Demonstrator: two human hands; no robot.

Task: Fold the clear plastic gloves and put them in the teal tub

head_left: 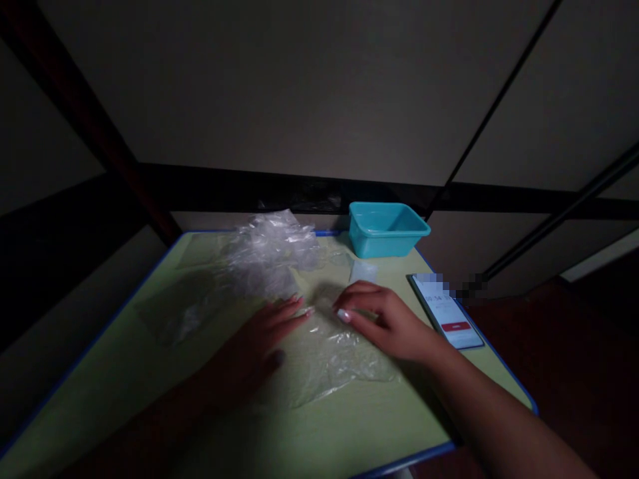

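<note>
A clear plastic bag (344, 356) lies on the pale green table, spread out and wrinkled below both hands. My left hand (272, 326) reaches over the bag's left side, its fingers stretched out toward the bag's far edge and holding nothing visible. Thumb and fingertips of my right hand (384, 316) come together in a pinch at the far edge of the same bag. Just beyond the hands rises a crumpled heap of clear plastic bags (272, 246). A small whitish packet (363, 271) lies past my right knuckles; its kind is unclear.
A turquoise plastic basin (387, 243) stands at the table's back right corner. Along the right edge lies a phone (446, 309) with a lit screen. More flat clear plastic (182, 319) is at the left. The table (319, 432) has a blue rim; a panelled wall stands behind it.
</note>
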